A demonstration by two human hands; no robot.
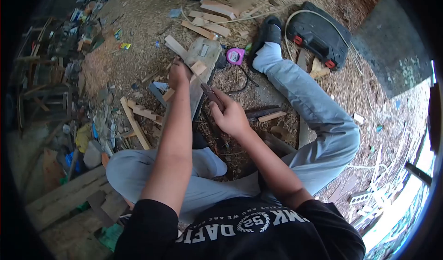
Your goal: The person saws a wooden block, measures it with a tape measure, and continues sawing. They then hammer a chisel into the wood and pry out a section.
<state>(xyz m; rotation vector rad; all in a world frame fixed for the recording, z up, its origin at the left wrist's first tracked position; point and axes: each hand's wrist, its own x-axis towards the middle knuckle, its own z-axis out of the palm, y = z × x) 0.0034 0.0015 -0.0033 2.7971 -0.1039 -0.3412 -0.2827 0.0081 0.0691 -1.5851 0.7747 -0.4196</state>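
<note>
My left hand point(179, 74) is closed around a pale wooden strip point(176, 46), which juts out past the fingers over a long worn board point(209, 52). A small light wood block point(198, 67) sits beside the fingers, at the strip's near end. In my right hand point(229, 116) is a narrow-bladed tool point(212, 93) with a brown handle, gripped in closed fingers. Its blade points up and left, with the tip right at the small block. My left fingertips are partly hidden behind the hand.
Beyond the board lie several wood offcuts point(210, 20) and a pink tape measure point(235, 56). A black tool case point(318, 36) with red latches lies past my right foot, a cable looping over it. More wood strips point(134, 123) lie at left. Shavings cover the ground.
</note>
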